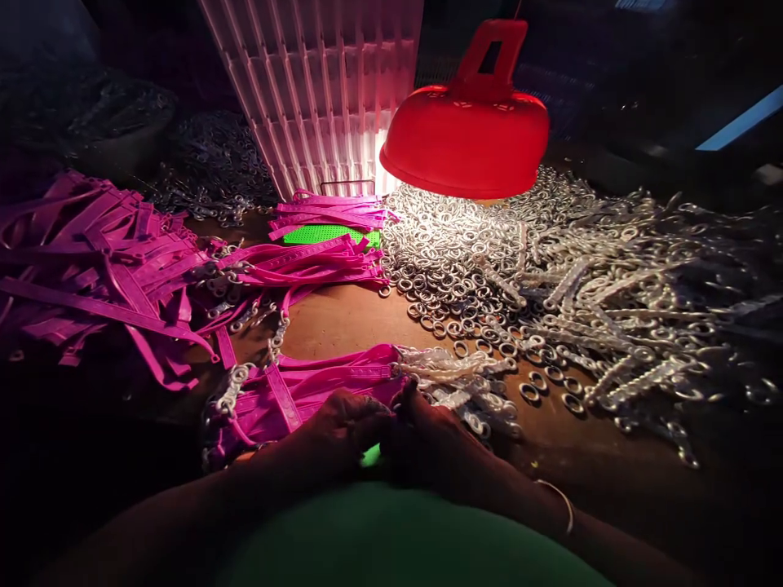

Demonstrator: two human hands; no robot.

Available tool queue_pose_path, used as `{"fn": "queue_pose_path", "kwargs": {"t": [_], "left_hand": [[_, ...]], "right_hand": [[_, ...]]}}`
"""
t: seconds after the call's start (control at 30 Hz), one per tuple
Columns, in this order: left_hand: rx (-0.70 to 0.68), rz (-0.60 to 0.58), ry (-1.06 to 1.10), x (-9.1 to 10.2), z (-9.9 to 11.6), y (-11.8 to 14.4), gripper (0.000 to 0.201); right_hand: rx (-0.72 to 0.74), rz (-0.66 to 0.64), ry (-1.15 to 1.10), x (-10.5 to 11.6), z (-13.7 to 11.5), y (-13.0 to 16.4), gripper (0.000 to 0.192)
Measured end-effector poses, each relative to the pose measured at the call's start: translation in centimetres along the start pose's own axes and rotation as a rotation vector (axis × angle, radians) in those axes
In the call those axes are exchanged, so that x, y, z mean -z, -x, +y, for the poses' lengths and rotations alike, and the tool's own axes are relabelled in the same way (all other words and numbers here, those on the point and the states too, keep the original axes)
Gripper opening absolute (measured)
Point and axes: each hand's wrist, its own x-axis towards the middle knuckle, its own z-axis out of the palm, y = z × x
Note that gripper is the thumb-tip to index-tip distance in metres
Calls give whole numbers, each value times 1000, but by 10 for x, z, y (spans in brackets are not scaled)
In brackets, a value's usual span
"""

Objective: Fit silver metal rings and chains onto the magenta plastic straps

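My left hand (347, 424) and my right hand (422, 436) meet close to my body, fingers closed and pinched together. Whatever they grip is small, dark and hidden by the fingers. Just beyond them lies a bundle of pink straps (336, 375), with silvery chain pieces (231, 390) at its left end. On the bundle's right, pale braided chain strips (456, 371) spread beside my right hand. A bracelet (559, 499) circles my right wrist.
A large heap of silvery rings and chain strips (581, 285) covers the right side. More pink straps (91, 269) are piled at left. Behind hangs a red lamp (468, 143) before a ribbed pale panel (324, 90). A green perforated tray (318, 234) sits under straps on the brown tabletop (348, 318).
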Motion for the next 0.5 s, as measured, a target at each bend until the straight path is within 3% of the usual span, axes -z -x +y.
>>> {"fn": "queue_pose_path", "kwargs": {"t": [0.17, 0.3, 0.4, 0.5], "left_hand": [[88, -61, 72, 10, -9, -10, 43], [149, -2, 133, 13, -19, -21, 51], [182, 6, 108, 8, -9, -20, 51], [142, -47, -71, 16, 12, -7, 47]], "right_hand": [[-32, -192, 83, 11, -15, -2, 13], [-43, -252, 197, 18, -22, -10, 13], [-21, -260, 223, 19, -23, -14, 12], [36, -268, 305, 23, -27, -16, 9]]}}
